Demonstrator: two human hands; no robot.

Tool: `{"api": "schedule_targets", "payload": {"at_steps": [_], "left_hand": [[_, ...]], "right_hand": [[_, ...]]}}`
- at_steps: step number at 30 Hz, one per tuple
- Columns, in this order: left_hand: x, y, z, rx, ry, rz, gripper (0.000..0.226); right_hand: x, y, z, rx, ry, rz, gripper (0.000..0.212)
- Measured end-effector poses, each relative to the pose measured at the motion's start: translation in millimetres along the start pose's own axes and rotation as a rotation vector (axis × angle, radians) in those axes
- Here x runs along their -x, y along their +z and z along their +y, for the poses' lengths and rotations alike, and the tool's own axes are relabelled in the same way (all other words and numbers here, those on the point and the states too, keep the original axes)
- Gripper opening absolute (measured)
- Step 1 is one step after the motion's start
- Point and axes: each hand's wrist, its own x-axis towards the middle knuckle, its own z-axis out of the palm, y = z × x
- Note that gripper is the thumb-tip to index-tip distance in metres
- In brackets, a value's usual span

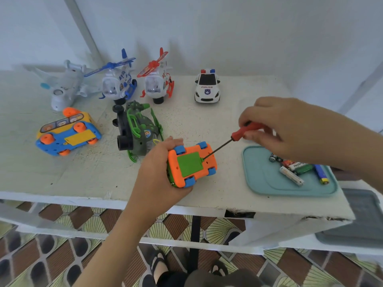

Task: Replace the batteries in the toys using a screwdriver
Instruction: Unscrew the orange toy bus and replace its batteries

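Left hand (155, 172) grips the upturned orange car (209, 164) — right hand (290, 129) pinches the screwdriver (238, 135), tip at its green cover (189, 164).

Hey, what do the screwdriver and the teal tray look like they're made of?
The screwdriver: red handle looks like glossy plastic, thin dark shaft likely metal. The teal tray: probably matte plastic, judging by its even colour and moulded raised rim.

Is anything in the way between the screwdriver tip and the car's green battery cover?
Nothing visible: the right hand holds the screwdriver with its tip at the edge of the green cover; the left hand grips the orange car.
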Motion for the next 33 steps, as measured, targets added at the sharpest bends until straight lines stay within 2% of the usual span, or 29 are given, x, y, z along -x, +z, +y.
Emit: {"api": "schedule_targets", "payload": {"at_steps": [4, 6, 9, 13, 18, 20, 22, 25, 30, 33], "left_hand": [[-6.6, -3.0, 3.8, -0.051, 0.018, -0.007, 0.065], [-9.5, -4.0, 3.8, -0.026, 0.039, 0.0, 0.061], [-10.7, -3.6, 1.6, 0.0, 0.049, 0.014, 0.059], [-10.1, -1.6, 2.3, -0.033, 0.075, -0.002, 0.059], [-11.2, -2.4, 5.0, -0.058, 0.083, -0.039, 0.058], [-10.4, -2.5, 6.3, -0.07, 0.093, -0.052, 0.058], [-9.8, -2.6, 6.9, -0.079, 0.086, -0.058, 0.06], [-10.5, -2.5, 7.2, -0.095, 0.072, -0.058, 0.063], [-11.9, -2.1, 9.0, -0.106, 0.069, -0.068, 0.066], [-13.9, -2.4, 8.0, -0.101, 0.075, -0.069, 0.063]], "right_hand": [[7.4, 3.3, 10.2, 0.176, -0.149, -0.007, 0.017], [8.7, 7.7, 16.0, 0.218, -0.205, -0.018, 0.021], [11.0, 15.6, 21.0, 0.106, -0.157, -0.111, 0.029], [5.2, 18.5, 21.2, -0.246, 0.167, -0.293, 0.055], [-2.3, 13.2, 15.8, -0.997, 0.835, -0.632, 0.047], [0.5, 13.0, 15.5, -1.125, 0.916, -0.673, 0.046], [3.2, 13.1, 13.3, -1.095, 0.871, -0.655, 0.041], [5.8, 9.0, 5.2, -0.938, 0.709, -0.586, 0.017], [13.4, 9.5, 1.0, -0.401, 0.392, -0.399, 0.018], [23.2, 10.7, 2.9, -0.208, 0.229, -0.289, 0.012]]}}
